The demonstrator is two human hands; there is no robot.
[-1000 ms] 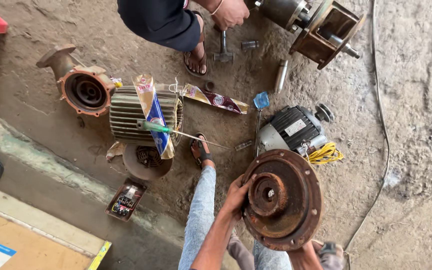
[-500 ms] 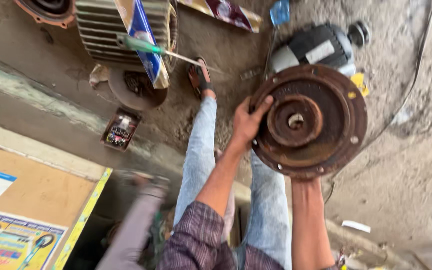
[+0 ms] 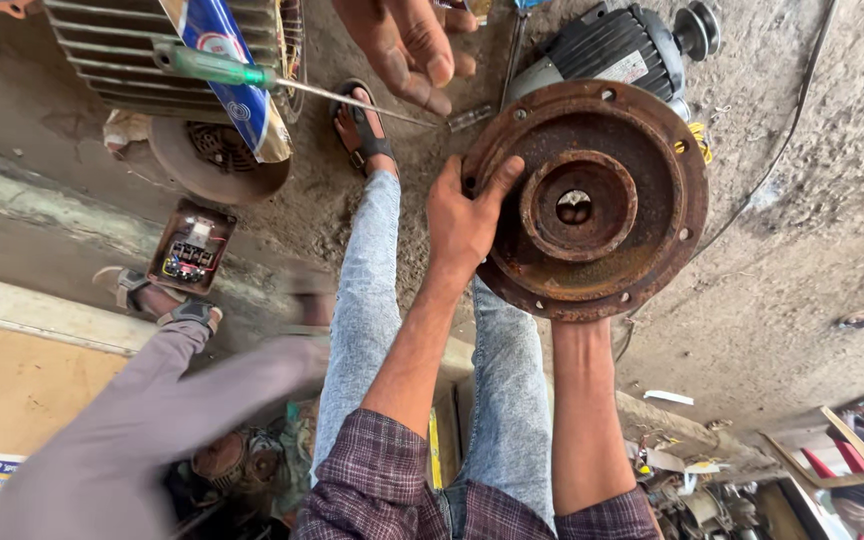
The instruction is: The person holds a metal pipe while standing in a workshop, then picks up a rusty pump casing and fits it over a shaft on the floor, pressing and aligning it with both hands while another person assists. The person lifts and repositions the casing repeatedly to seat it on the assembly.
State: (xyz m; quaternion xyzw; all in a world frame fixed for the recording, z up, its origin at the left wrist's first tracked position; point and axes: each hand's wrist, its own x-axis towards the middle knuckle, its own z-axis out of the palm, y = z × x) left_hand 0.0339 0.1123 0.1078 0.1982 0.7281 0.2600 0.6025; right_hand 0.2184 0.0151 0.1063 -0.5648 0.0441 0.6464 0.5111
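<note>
Item: rusty round end plate (image 3: 592, 200), a heavy flanged disc with a raised hub and a central bore, bolt holes spaced round its rim. Held up off the ground in front of the person, face toward the camera, above their own jeans-clad legs (image 3: 372, 330).

Left hand (image 3: 467, 215): fingers closed over the disc's left rim, thumb spread onto the face toward the hub. A firm grip on the plate.

Right hand: hidden behind the lower rim of the disc; only the right forearm (image 3: 582, 410) shows, rising to the plate's underside. Whether those fingers are closed cannot be told, though the arm appears to bear the weight.

Progress, as judged: the plate is free of any motor and carried clear; it is not yet set down or fitted to anything.

Beyond the fingers, just behind the disc's upper edge: a black electric motor (image 3: 617, 45) lying on the dirt floor (image 3: 792, 260).

Up and left of the left hand: another person's hand (image 3: 407, 45), reaching down, apart from the plate.

Further left: a green-handled screwdriver (image 3: 252, 75) resting across a ribbed grey motor housing (image 3: 152, 50), with a round fan cover (image 3: 217, 160) below it.

Lower left: a small open terminal box (image 3: 190, 250) with wiring, beside a second person's sandalled foot (image 3: 157, 300).
</note>
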